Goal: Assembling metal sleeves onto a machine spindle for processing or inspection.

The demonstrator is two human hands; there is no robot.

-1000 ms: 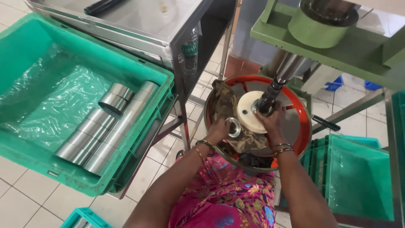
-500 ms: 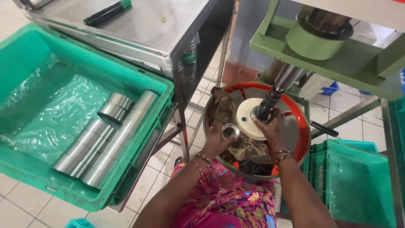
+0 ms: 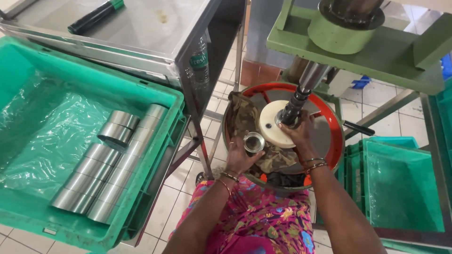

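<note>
Both of my hands are down at the red wheel (image 3: pixel 329 123), which I take as my landmark here. From the head camera, my left hand (image 3: pixel 239 157) sits at the wheel's near left edge with its fingers curled around a short metal cup (image 3: pixel 254 141), open end up, held over the camouflage cloth (image 3: pixel 245 113) that drapes across the left part of the wheel. My right hand (image 3: pixel 297 133) is near the wheel's middle, fingers wrapped about the lower end of the dark threaded shaft (image 3: pixel 293 109) that comes down onto the white disc (image 3: pixel 268 124); the disc lies flat at the wheel's centre, and the cup is just beside its left edge. Above the wheel, a green machine frame (image 3: pixel 376 56) carries the upper part of the shaft. Left of the wheel, well apart from it, a green crate (image 3: pixel 28 70) lined with clear plastic holds rows of shiny metal cylinders (image 3: pixel 106 164) lying on their sides. Behind that crate, and up-left of the wheel, stands a steel table (image 3: pixel 141 28) with a black marker (image 3: pixel 94 16) on it. Right of the wheel is another green crate (image 3: pixel 400 188).
</note>
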